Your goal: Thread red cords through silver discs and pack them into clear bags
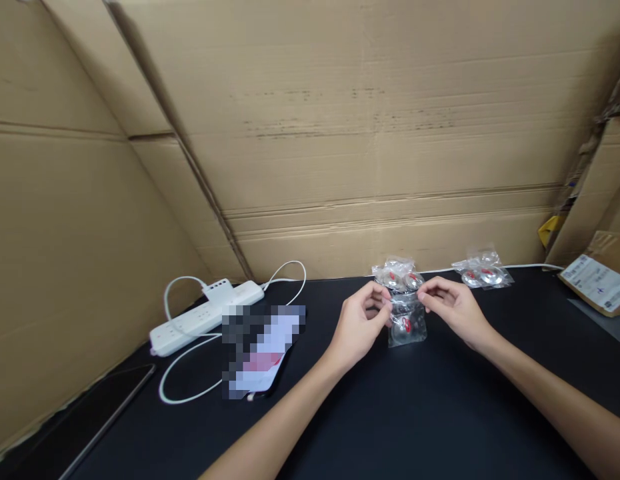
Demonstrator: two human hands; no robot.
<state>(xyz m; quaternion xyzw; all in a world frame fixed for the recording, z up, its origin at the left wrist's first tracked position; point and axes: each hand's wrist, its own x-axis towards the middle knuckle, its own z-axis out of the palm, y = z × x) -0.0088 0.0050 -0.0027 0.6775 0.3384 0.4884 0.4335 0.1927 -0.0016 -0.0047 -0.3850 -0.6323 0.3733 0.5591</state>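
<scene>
A small clear plastic bag (414, 331) hangs between my two hands, with a round silvery item (401, 329) bearing a red mark inside. My left hand (363, 319) pinches the bag's upper left edge between thumb and fingers. At the upper right edge, my right hand (453, 308) pinches it the same way. Just behind lie more clear bags (397, 272) with round silvery, red-marked items, partly hidden by the hands. Further right, similar bagged items (483, 272) rest near the cardboard wall.
On the left are a white power strip (190, 327) with looping white cables, a pixelated phone-like device (267, 353) and a dark flat panel (85, 420). A labelled brown package (597, 280) lies at the right edge. Cardboard walls (365, 133) enclose the black tabletop (390, 427).
</scene>
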